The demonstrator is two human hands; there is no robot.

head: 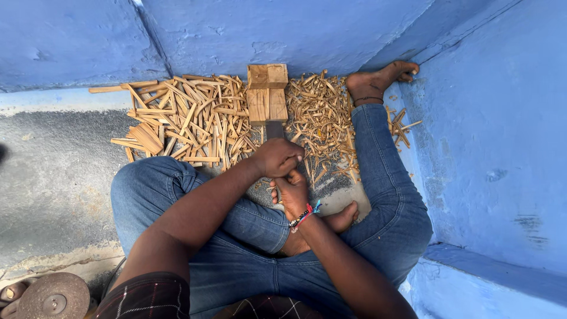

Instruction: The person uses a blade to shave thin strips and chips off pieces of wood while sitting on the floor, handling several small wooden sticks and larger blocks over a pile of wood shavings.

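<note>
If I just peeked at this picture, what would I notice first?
First, the big heap of pale wood sticks spread on the floor by the blue wall, with curly shavings to its right. In the middle, the left hand and right hand meet over a dark blade in front of a wooden block. The person sits barefoot in jeans, one foot against the wall.

I count one wooden block [267, 93], one dark blade [274, 129], two heaps of wood strips, and one round metal disc [52, 297].
</note>
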